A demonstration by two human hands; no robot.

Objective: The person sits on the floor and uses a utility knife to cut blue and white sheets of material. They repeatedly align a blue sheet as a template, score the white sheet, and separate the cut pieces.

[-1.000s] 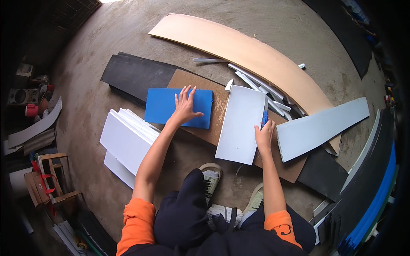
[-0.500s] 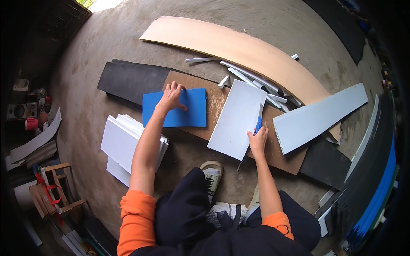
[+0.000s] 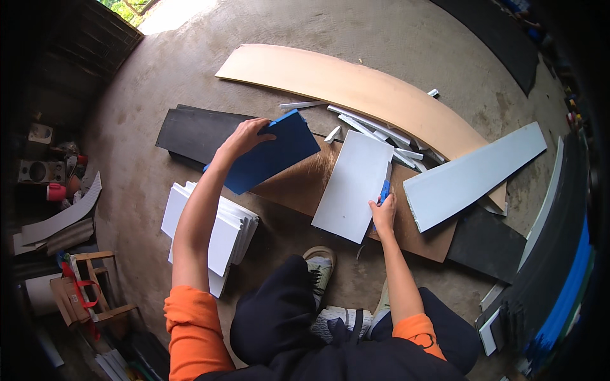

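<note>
My left hand [image 3: 243, 136] grips the far edge of a blue rectangular board [image 3: 279, 155], which is tilted up off the brown plank [image 3: 305, 184] beneath it. In my right hand [image 3: 383, 214] is a blue-handled utility knife [image 3: 385, 189], its blade end pointing away from me along the right edge of a white rectangular board [image 3: 351, 190]. That white board lies slantwise across the plank. Left of my legs, partly hidden by my left forearm, stands a stack of white boards [image 3: 220, 238].
Beyond the plank lie narrow white offcuts [image 3: 375, 130] and a long tan sheet [image 3: 330, 73]. A pale tapered board [image 3: 473, 174] rests at the right. Black boards [image 3: 200, 133] extend under the left side. A wooden stool [image 3: 95, 289] stands at the far left.
My left hand, earlier resting on the flat blue board, has raised and turned it, tilting it up and shifting it slightly left. My right hand stays at the white board with the knife.
</note>
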